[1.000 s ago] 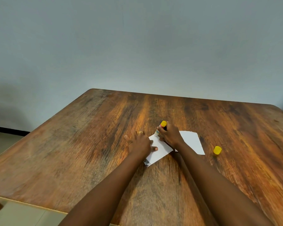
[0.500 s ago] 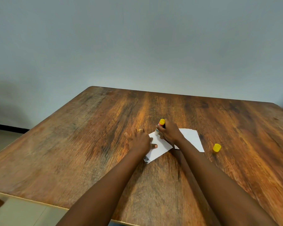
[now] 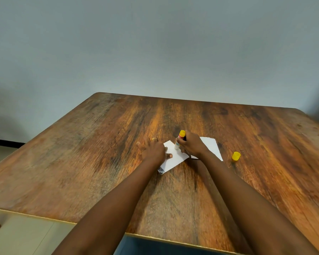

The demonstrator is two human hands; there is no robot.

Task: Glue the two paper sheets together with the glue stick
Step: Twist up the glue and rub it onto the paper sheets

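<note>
Two white paper sheets lie on the wooden table (image 3: 92,159). The nearer sheet (image 3: 174,160) is pressed flat under my left hand (image 3: 153,150), whose fingers are spread and whose thumb rests on the paper. My right hand (image 3: 192,146) grips the glue stick (image 3: 179,141), a white tube with a yellow end pointing up, its lower tip touching the nearer sheet. The second sheet (image 3: 211,145) lies just right of it, partly covered by my right hand and wrist. The glue stick's yellow cap (image 3: 236,156) sits on the table to the right.
The table's near edge (image 3: 44,217) runs across the bottom, with floor beyond it at lower left. A plain grey wall stands behind the far edge.
The glue stick in my right hand has slid slightly toward me across the nearer sheet. My left hand stays pressed on the paper. The view has tilted up a little.
</note>
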